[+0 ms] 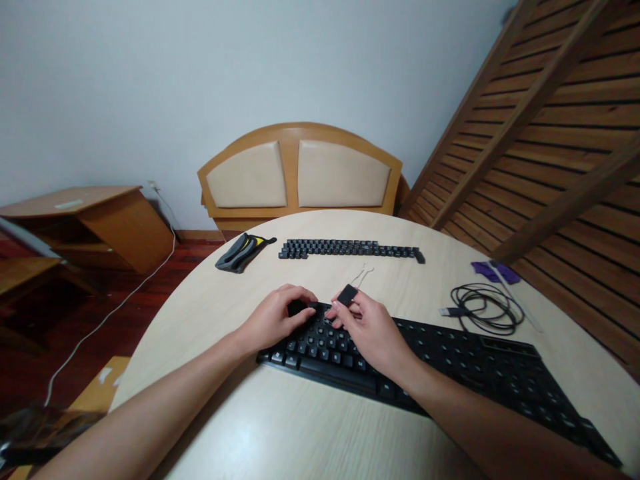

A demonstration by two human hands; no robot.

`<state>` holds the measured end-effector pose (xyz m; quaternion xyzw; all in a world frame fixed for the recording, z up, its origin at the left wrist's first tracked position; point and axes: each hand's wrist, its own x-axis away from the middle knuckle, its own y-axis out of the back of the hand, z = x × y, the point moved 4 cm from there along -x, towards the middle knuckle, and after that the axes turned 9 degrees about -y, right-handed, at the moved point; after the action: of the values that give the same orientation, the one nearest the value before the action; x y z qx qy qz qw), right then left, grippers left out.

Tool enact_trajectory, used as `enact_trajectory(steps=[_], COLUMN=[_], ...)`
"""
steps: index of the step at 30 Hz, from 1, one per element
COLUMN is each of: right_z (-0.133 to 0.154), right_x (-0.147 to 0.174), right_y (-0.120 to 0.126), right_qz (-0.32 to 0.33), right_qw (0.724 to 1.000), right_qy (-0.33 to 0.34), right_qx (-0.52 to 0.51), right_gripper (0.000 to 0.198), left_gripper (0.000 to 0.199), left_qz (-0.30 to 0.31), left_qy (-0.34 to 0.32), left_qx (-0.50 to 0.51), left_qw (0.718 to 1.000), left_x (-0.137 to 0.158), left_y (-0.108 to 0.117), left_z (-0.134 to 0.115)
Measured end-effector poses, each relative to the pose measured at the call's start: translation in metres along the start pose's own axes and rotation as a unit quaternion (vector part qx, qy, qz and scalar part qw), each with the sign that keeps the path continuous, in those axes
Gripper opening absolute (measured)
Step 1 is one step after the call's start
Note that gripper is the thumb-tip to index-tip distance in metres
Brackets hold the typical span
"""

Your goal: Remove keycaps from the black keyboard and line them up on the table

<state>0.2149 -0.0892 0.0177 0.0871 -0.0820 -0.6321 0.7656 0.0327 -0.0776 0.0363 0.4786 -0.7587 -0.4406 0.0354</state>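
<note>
A black keyboard (pixel 450 360) lies slanted across the table in front of me, with keycaps in its lower rows and bare key spots higher up. My left hand (pixel 277 317) rests at its upper left edge, thumb and forefinger closed around a small black keycap (pixel 313 305). My right hand (pixel 373 330) is over the keyboard just beside it, gripping a wire keycap puller (pixel 347 294) by its black handle. The puller's two wire prongs point away from me, with nothing visible between them. Beyond the hands, loose black keycaps (pixel 340 248) stand in neat rows.
On the round pale table (pixel 310 433), a folded grey and yellow fabric item (pixel 240 253) lies back left. At right are a coiled black USB cable (pixel 487 310), a purple cloth (pixel 493 272) and a thin pale stick (pixel 517 300). A wooden headboard (pixel 293 160) stands behind.
</note>
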Motion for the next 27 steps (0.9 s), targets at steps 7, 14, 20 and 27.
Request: enact_trajectory(steps=[7, 14, 20, 27], right_z=[-0.001, -0.003, -0.002, -0.001], right_x=[-0.001, -0.001, -0.001, -0.001], right_y=[-0.003, -0.002, -0.004, -0.004], right_qz=[0.013, 0.015, 0.021, 0.026], right_qw=[1.0, 1.0, 1.0, 1.0], right_qy=[0.01, 0.007, -0.007, -0.007], right_qx=[-0.017, -0.005, 0.0, 0.015], right_gripper=[0.019, 0.021, 0.019, 0.017], left_gripper=[0.023, 0.022, 0.02, 0.019], left_qz=[-0.04, -0.036, -0.055, -0.042], left_qy=[0.042, 0.044, 0.05, -0.004], left_qx=[-0.032, -0.069, -0.074, -0.181], left_qw=[0.998, 0.996, 0.995, 0.983], left_x=[0.0, -0.001, -0.002, -0.011], left_y=[0.004, 0.006, 0.007, 0.013], left_z=[0.018, 0.026, 0.03, 0.035])
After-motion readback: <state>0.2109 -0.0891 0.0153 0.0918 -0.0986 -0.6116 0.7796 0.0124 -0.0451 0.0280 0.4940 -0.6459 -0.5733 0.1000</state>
